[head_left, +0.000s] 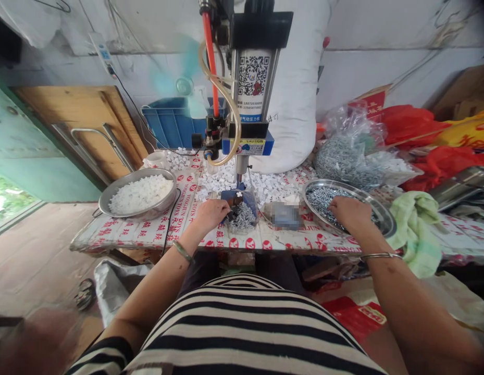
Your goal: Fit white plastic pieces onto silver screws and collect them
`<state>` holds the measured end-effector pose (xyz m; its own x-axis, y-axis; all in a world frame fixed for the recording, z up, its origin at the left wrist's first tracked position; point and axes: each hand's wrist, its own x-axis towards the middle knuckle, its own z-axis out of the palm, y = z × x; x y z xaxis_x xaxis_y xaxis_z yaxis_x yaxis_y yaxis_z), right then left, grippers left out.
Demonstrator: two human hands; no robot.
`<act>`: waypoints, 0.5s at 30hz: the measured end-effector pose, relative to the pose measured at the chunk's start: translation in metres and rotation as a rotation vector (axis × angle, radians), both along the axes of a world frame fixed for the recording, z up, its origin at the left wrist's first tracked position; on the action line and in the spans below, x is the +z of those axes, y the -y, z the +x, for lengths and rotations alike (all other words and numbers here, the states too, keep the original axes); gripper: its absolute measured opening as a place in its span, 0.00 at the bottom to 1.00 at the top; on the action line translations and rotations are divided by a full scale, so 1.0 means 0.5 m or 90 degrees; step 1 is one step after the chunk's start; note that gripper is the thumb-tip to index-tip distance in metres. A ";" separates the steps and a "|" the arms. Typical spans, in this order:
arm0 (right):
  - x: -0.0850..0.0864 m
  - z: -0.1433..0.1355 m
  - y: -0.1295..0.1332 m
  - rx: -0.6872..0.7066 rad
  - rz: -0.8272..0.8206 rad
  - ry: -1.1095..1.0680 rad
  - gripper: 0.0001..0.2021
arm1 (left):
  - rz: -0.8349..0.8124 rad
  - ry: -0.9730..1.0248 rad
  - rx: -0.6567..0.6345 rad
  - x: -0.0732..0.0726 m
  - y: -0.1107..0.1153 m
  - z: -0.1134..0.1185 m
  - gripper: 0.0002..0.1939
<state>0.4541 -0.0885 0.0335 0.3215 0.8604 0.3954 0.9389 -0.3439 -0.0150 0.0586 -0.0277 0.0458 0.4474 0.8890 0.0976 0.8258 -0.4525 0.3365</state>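
Note:
In the head view my left hand (212,214) is at the left of the pneumatic press (254,78). Its fingers are pinched together by the press base; anything between them is too small to make out. A small white cross-shaped piece (239,194) sits under the press ram (240,165). In front of it lies a heap of small silvery metal parts (242,217). My right hand (353,213) is over a round steel tray (391,226) of similar small metal parts (319,200). Its fingers are bunched at the parts, their tips partly hidden.
A steel bowl (109,209) of white pieces (142,192) stands at the left. More white pieces (271,182) lie scattered behind the press. Between press and tray is a blurred-out item (286,216). A green cloth (416,229) hangs over the table edge, near bagged metal parts (345,156).

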 end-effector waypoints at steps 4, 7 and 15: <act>0.023 -0.025 -0.006 -0.021 -0.054 -0.079 0.09 | -0.017 -0.008 0.025 0.016 -0.002 0.016 0.16; 0.042 -0.071 -0.018 0.048 0.051 -0.235 0.09 | -0.029 -0.046 0.028 0.026 -0.007 0.041 0.16; 0.048 -0.332 -0.022 0.349 0.204 -0.668 0.12 | -0.112 0.366 0.033 -0.002 0.017 0.042 0.10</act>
<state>0.2880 -0.0775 0.0576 0.2376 0.8933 0.3816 0.4401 0.2512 -0.8621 0.0795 -0.0360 0.0447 0.3219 0.9330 0.1608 0.5091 -0.3137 0.8015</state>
